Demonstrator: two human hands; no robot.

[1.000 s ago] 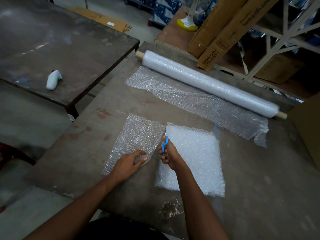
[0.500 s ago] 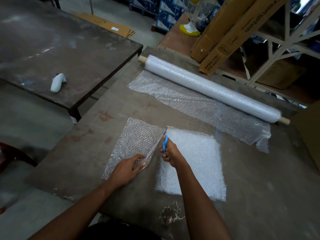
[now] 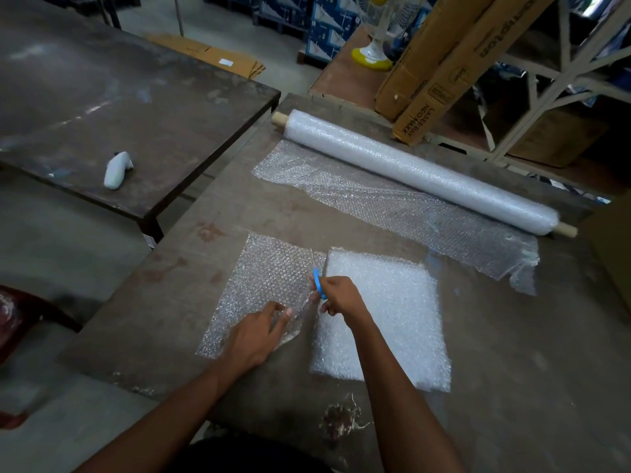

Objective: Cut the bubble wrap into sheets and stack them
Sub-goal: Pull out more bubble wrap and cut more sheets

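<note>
A clear bubble wrap piece (image 3: 269, 278) lies flat on the brown table (image 3: 512, 370). My left hand (image 3: 259, 331) presses its near right part down with straight fingers. My right hand (image 3: 336, 297) grips blue-handled scissors (image 3: 318, 279), blades pointing away along the piece's right edge. Right of it lies a white stack of cut sheets (image 3: 386, 315). The bubble wrap roll (image 3: 420, 172) lies across the far side, with a loose unrolled length (image 3: 392, 206) spread in front of it.
A second dark table (image 3: 102, 107) stands to the left with a white object (image 3: 116, 170) on it. Cardboard boxes (image 3: 444, 63) lean behind the roll beside a metal rack (image 3: 566, 73). A frayed clump of fibres (image 3: 341, 421) lies near the table's front edge.
The scissors have advanced away from me along the piece's right edge. My left hand has shifted slightly forward on the sheet, and the lifted edge now lies flatter.
</note>
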